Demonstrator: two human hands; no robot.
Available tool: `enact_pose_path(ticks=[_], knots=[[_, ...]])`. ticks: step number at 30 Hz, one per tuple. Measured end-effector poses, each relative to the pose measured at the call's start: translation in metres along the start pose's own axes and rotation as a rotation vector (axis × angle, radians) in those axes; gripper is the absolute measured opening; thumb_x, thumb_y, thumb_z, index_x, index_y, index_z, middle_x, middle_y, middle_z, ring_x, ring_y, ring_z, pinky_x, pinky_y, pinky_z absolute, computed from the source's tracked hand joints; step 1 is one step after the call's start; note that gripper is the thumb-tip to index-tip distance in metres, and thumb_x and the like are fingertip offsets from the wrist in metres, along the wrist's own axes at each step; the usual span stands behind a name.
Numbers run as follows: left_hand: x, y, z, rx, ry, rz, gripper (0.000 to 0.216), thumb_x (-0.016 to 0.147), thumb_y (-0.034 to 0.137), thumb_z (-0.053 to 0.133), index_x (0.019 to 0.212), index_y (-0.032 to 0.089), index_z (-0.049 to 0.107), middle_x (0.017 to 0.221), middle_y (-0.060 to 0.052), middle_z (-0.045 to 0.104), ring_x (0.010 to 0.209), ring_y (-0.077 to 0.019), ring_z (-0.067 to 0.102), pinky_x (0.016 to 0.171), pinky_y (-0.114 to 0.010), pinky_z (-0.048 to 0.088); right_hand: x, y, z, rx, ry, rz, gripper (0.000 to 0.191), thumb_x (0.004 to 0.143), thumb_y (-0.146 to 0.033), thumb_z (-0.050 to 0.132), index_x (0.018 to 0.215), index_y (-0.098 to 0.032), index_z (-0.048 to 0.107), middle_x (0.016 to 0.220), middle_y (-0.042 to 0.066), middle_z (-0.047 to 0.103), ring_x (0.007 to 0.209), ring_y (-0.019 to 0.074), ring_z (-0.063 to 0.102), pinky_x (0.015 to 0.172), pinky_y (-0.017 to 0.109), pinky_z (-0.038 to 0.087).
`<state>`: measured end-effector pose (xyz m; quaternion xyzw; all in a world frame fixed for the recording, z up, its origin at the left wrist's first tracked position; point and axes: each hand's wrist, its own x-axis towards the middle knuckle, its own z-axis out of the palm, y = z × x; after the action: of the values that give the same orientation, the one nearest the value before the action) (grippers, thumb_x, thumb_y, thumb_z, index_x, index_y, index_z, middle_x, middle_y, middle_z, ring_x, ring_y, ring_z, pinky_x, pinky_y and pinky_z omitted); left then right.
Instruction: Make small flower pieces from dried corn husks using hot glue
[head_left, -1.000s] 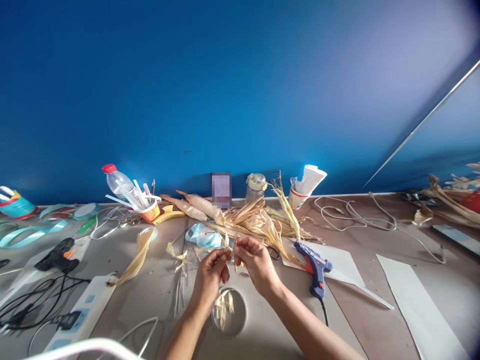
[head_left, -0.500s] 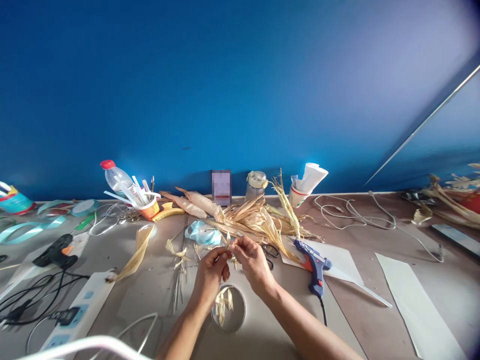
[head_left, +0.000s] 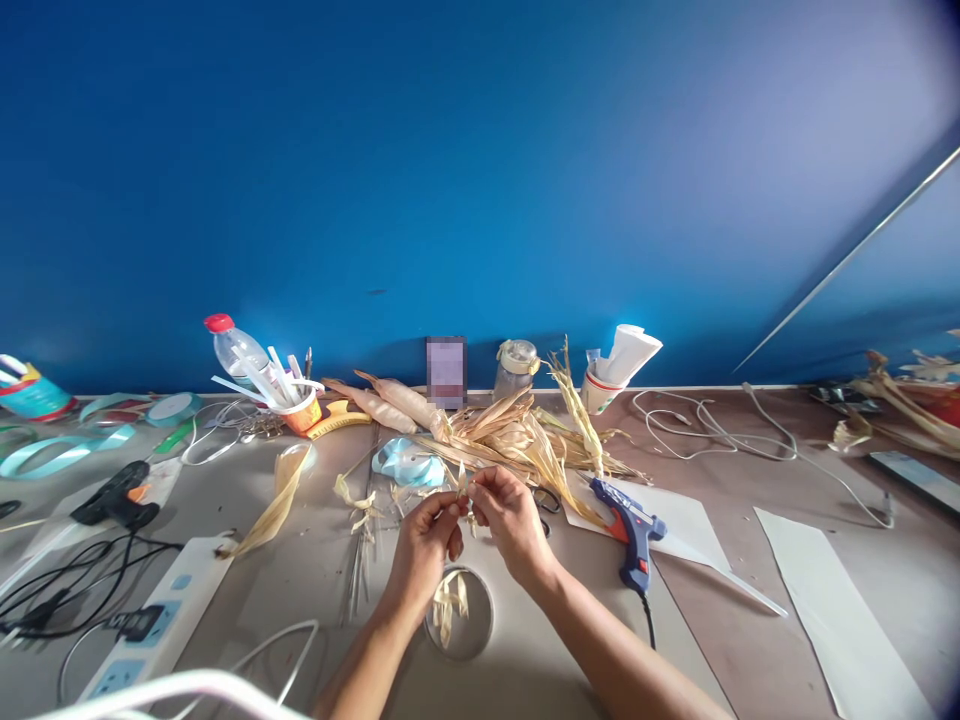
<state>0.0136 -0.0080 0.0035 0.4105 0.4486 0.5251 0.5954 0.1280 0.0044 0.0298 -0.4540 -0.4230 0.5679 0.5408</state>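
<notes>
My left hand (head_left: 427,540) and my right hand (head_left: 510,515) meet fingertip to fingertip above the table, both closed in a pinch. Between them a small pale piece of corn husk (head_left: 463,480) sticks up; its lower part is hidden by my fingers. Below my wrists stands a round shallow container (head_left: 491,625) with several husk strips (head_left: 448,605) in it. Just beyond my hands lie a heap of dried corn husks (head_left: 502,432) and a light blue ribbon bundle (head_left: 409,463). Black-handled scissors (head_left: 551,500) are partly covered by my right hand.
A blue glue gun (head_left: 636,535) lies on white paper (head_left: 694,525) to the right. At left are a power strip (head_left: 169,610), black cables (head_left: 82,570) and a cup of white sticks (head_left: 300,412). A glass jar (head_left: 514,372) and a paper cup (head_left: 600,393) stand by the blue wall.
The view has shifted slightly, so everything sits a little differently in the picture. Both hands keep pinching the husk piece, with its tip a bit more upright between the fingers.
</notes>
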Motion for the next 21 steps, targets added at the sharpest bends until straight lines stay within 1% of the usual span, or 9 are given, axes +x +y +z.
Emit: enact_pose_path(ticks=[4, 8, 10, 13, 15, 18, 21], knots=[[0.000, -0.001, -0.001, -0.001, -0.002, 0.002, 0.021, 0.077, 0.033, 0.060, 0.085, 0.015, 0.066, 0.069, 0.001, 0.059, 0.040, -0.0036, 0.038, 0.040, -0.020, 0.027, -0.002, -0.002, 0.000, -0.015, 0.010, -0.019, 0.017, 0.071, -0.030, 0.061, 0.071, -0.018, 0.049, 0.051, -0.006, 0.046, 0.044, 0.0081, 0.040, 0.043, 0.021, 0.032], [0.001, -0.004, -0.002, 0.007, -0.001, -0.004, 0.021, 0.077, 0.033, 0.058, 0.084, 0.015, 0.065, 0.061, 0.003, 0.056, 0.039, -0.0042, 0.036, 0.040, -0.020, 0.027, -0.003, 0.001, 0.003, -0.003, 0.012, -0.105, 0.013, 0.072, -0.023, 0.057, 0.075, -0.020, 0.044, 0.061, -0.005, 0.049, 0.047, 0.0083, 0.045, 0.045, 0.022, 0.037], [0.002, -0.004, -0.002, 0.005, 0.002, -0.009, 0.021, 0.077, 0.033, 0.058, 0.083, 0.014, 0.065, 0.057, 0.003, 0.053, 0.039, -0.0043, 0.036, 0.041, -0.020, 0.027, -0.003, 0.003, 0.004, -0.032, 0.021, -0.131, 0.013, 0.073, -0.021, 0.055, 0.076, -0.021, 0.042, 0.063, -0.005, 0.049, 0.048, 0.0086, 0.046, 0.046, 0.022, 0.039], [0.002, -0.005, -0.002, 0.007, -0.005, -0.015, 0.020, 0.078, 0.032, 0.058, 0.081, 0.014, 0.064, 0.051, 0.005, 0.049, 0.039, -0.0047, 0.035, 0.041, -0.020, 0.027, -0.004, 0.008, 0.004, -0.164, 0.063, -0.159, 0.011, 0.074, -0.018, 0.052, 0.077, -0.021, 0.042, 0.063, -0.005, 0.050, 0.050, 0.0097, 0.049, 0.049, 0.022, 0.041], [0.001, -0.005, -0.003, 0.021, -0.005, -0.020, 0.019, 0.078, 0.031, 0.057, 0.081, 0.014, 0.063, 0.047, 0.006, 0.046, 0.038, -0.0052, 0.035, 0.041, -0.020, 0.026, -0.005, 0.010, 0.004, -0.293, 0.090, -0.210, 0.008, 0.076, -0.017, 0.050, 0.078, -0.021, 0.043, 0.063, -0.004, 0.052, 0.053, 0.0109, 0.052, 0.052, 0.023, 0.042], [0.000, -0.004, -0.003, 0.051, -0.007, -0.025, 0.020, 0.079, 0.031, 0.056, 0.085, 0.013, 0.063, 0.042, 0.007, 0.042, 0.039, -0.0063, 0.035, 0.041, -0.020, 0.025, -0.008, 0.011, 0.002, -0.452, 0.112, -0.292, 0.005, 0.079, -0.017, 0.049, 0.079, -0.020, 0.045, 0.066, -0.002, 0.056, 0.058, 0.0129, 0.055, 0.056, 0.025, 0.043], [-0.001, -0.002, -0.002, 0.064, -0.007, -0.024, 0.022, 0.079, 0.030, 0.055, 0.088, 0.012, 0.063, 0.041, 0.007, 0.042, 0.039, -0.0067, 0.035, 0.041, -0.020, 0.025, -0.010, 0.011, 0.002, -0.553, 0.137, -0.350, 0.004, 0.079, -0.017, 0.049, 0.079, -0.020, 0.045, 0.068, 0.000, 0.058, 0.061, 0.0141, 0.056, 0.059, 0.025, 0.043]])
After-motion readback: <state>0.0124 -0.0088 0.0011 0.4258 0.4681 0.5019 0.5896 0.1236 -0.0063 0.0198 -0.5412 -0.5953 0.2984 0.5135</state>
